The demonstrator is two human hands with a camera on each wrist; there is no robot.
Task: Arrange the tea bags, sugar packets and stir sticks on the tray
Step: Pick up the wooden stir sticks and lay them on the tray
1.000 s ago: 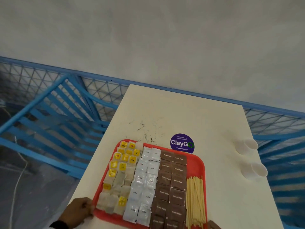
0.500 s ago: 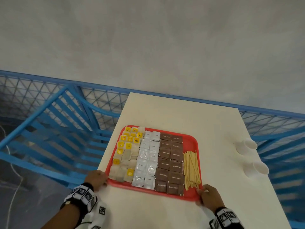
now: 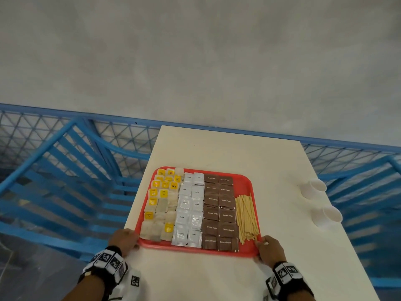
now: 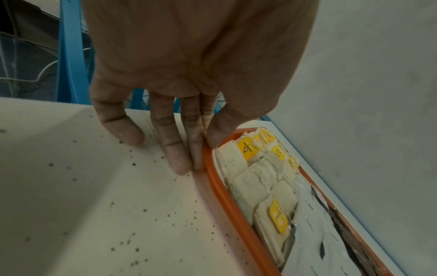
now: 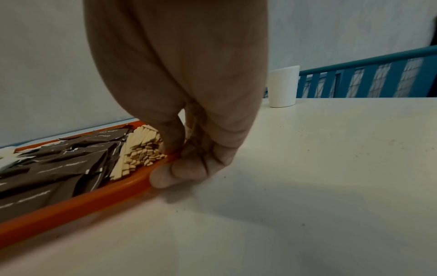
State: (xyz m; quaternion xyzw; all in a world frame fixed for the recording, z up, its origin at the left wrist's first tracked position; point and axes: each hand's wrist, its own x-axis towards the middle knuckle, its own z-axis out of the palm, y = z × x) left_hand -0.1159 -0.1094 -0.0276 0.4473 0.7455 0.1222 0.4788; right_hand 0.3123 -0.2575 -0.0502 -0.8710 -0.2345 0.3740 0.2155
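Observation:
A red tray (image 3: 195,251) lies on the white table (image 3: 217,148). On it, from left to right, are columns of tea bags (image 3: 160,205) with yellow tags, white packets (image 3: 188,213), brown sugar packets (image 3: 219,213) and a bundle of wooden stir sticks (image 3: 246,216). My left hand (image 3: 130,237) pinches the tray's near left corner. In the left wrist view its thumb (image 4: 220,136) sits on the rim (image 4: 222,188) and its fingers (image 4: 175,149) lie alongside. My right hand (image 3: 262,244) grips the near right corner, thumb (image 5: 172,138) over the rim (image 5: 94,201) beside the stir sticks (image 5: 141,151).
Two white paper cups (image 3: 313,187) (image 3: 327,216) stand near the table's right edge. A blue metal railing (image 3: 65,170) and mesh fence surround the table on the left, back and right. The tray's left side lies close to the table's left edge.
The tray has slid away from me across the table and now covers the purple sticker. My right hand has come into view on the near right corner; both hands hold the tray.

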